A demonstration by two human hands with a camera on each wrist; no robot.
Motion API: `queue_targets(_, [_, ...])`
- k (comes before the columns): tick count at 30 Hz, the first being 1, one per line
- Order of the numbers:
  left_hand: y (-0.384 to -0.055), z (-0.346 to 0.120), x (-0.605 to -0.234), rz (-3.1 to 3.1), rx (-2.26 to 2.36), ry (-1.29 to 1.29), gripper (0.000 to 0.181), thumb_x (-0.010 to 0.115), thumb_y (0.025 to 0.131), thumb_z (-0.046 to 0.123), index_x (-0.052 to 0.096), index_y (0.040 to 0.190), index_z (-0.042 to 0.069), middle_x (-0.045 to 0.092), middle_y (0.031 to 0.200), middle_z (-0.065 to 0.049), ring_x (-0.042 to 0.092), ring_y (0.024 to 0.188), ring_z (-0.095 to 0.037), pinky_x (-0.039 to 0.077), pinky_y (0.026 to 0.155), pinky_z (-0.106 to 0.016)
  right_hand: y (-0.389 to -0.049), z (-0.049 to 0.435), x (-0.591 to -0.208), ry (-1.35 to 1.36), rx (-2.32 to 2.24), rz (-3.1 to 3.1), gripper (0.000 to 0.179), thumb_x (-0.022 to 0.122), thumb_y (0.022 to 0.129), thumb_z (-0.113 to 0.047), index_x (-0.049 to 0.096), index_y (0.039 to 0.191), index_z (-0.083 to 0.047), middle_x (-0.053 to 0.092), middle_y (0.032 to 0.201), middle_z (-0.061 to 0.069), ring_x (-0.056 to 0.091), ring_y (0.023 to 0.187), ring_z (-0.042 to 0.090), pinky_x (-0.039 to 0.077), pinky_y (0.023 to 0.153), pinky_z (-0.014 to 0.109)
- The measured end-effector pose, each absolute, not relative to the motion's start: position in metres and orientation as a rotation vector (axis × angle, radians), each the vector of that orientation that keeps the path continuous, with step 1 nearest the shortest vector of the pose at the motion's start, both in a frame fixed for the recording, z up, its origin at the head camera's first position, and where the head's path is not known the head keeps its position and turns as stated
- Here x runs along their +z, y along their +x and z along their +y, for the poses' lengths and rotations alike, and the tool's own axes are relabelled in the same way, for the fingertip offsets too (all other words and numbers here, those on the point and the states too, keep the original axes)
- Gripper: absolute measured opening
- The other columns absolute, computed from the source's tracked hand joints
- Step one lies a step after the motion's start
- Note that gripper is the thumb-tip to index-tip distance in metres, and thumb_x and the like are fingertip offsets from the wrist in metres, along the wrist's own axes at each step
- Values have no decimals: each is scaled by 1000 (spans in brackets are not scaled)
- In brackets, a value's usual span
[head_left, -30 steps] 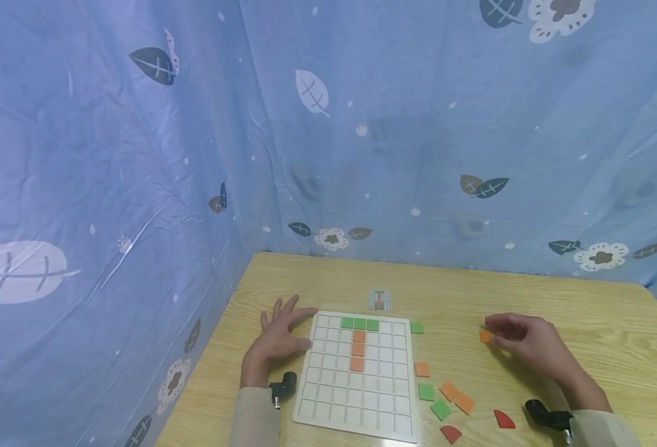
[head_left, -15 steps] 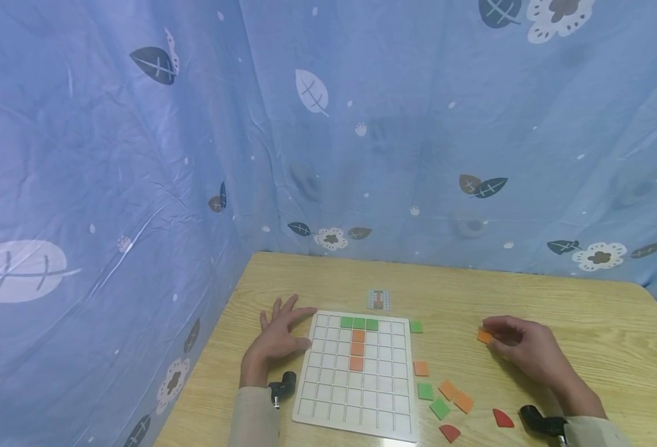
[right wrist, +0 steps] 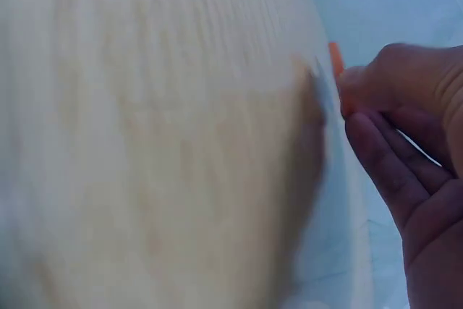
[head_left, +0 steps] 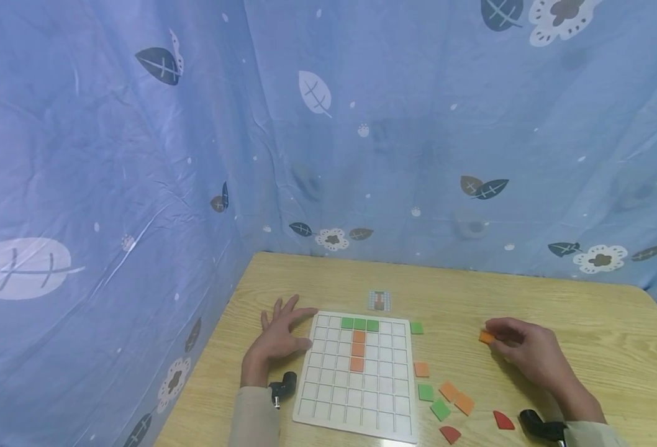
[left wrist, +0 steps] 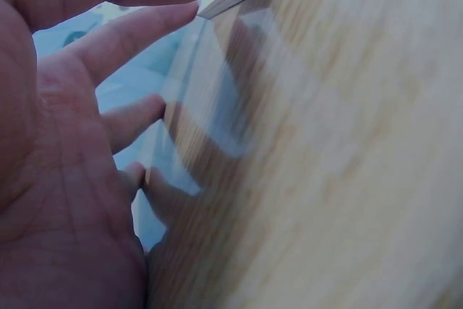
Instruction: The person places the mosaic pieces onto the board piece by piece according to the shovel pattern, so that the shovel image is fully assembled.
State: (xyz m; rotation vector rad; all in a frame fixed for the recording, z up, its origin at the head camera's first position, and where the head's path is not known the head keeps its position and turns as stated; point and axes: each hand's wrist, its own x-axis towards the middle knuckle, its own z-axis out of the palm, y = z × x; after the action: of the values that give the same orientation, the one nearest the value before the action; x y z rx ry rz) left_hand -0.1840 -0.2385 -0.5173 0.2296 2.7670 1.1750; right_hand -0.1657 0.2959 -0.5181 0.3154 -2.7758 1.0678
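Note:
On the table lies a white grid board with three green square tiles in its far row and three orange square tiles in a column below the middle one. My left hand rests at the board's left edge, thumb and index finger touching it and the other fingers spread, as the left wrist view also shows. To the right of the board, my right hand pinches an orange square tile between thumb and fingers. In the right wrist view this tile is seen edge-on, held off the table.
Right of the board lie loose green tiles, orange tiles and two red quarter-circle tiles. A small printed pattern card lies beyond the board. A blue patterned curtain stands behind the wooden table.
My right hand keeps its pinch on the orange tile and has barely shifted. The left hand stays at the board's edge, and the tiles on the board are unchanged.

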Motion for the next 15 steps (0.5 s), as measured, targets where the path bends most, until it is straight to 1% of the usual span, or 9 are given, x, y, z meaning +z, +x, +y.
queue_targets(3, [-183, -239, -517, 2760, 1177, 229, 76, 83, 76, 11, 68, 150, 24, 21, 183, -18, -7, 169, -51, -20, 126, -79, -161, 292, -511, 294, 1102, -2761, 36, 89, 89, -8, 80, 124, -9, 83, 117, 13, 70, 96, -13, 60, 74, 14])
queue_targets(8, [-183, -239, -517, 2759, 1184, 225, 77, 82, 76, 11, 68, 150, 23, 21, 183, -18, -7, 169, -51, -20, 126, -79, -151, 272, -491, 341, 1130, -2677, 34, 88, 90, -6, 81, 123, -11, 84, 114, 10, 71, 98, -13, 59, 75, 11])
queue_targets(11, [-183, -239, -517, 2764, 1176, 222, 77, 82, 76, 12, 68, 150, 24, 21, 183, -18, -7, 169, -51, -19, 126, -79, -145, 255, -479, 375, 1153, -2627, 34, 88, 90, -5, 81, 122, -13, 84, 112, 6, 71, 99, -13, 59, 79, 9])
queue_targets(13, [-184, -238, -517, 2765, 1171, 221, 77, 82, 76, 12, 68, 151, 25, 21, 183, -18, -7, 170, -51, -19, 126, -79, -140, 243, -473, 392, 1178, -2607, 33, 88, 90, -6, 82, 121, -14, 84, 112, 3, 71, 101, -12, 59, 81, 10])
queue_targets(15, [-184, -238, -518, 2765, 1171, 221, 77, 82, 76, 12, 68, 151, 25, 21, 183, -18, -7, 170, -51, -19, 126, -79, -136, 230, -469, 412, 1185, -2600, 32, 88, 90, -7, 82, 121, -16, 84, 112, 0, 73, 103, -9, 60, 83, 12])
